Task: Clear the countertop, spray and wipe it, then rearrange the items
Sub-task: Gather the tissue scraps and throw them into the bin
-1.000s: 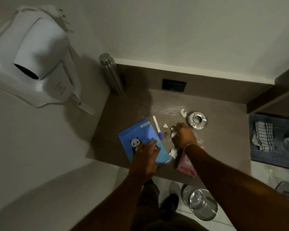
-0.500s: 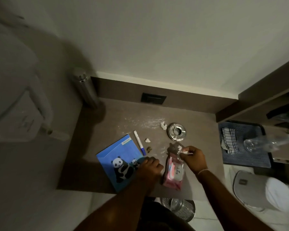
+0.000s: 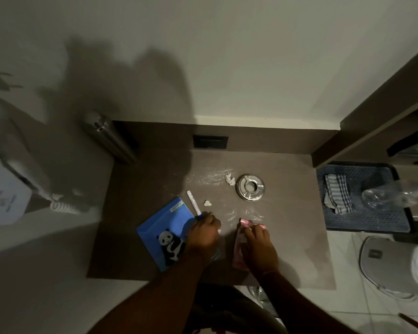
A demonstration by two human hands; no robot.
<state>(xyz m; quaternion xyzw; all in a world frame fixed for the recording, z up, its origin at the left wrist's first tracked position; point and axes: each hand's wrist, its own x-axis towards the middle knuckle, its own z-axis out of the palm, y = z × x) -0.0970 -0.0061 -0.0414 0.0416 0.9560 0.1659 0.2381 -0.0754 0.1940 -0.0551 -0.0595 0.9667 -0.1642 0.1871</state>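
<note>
On the brown countertop (image 3: 292,239) my left hand (image 3: 203,236) is curled beside the tip of a white pen (image 3: 192,204), on the edge of a blue panda folder (image 3: 158,229); a white paper scrap peeks out at its knuckles. My right hand (image 3: 260,248) lies over a pink wipes pack (image 3: 239,247) and grips its top end. Two more white scraps (image 3: 207,202) (image 3: 230,178) lie loose, one next to a round metal ashtray (image 3: 250,187). White powder (image 3: 210,175) smears the surface behind them.
A steel flask (image 3: 111,138) stands in the back left corner, a black socket plate (image 3: 210,141) on the back wall. Right of the counter a dark tray (image 3: 364,224) holds a striped cloth (image 3: 337,194) and a clear bottle (image 3: 384,196). A metal bin (image 3: 263,301) sits below.
My right hand came back from the scraps near the ashtray and settled on the pink pack. My left hand moved off the folder and curled up by the pen tip. The view swung right.
</note>
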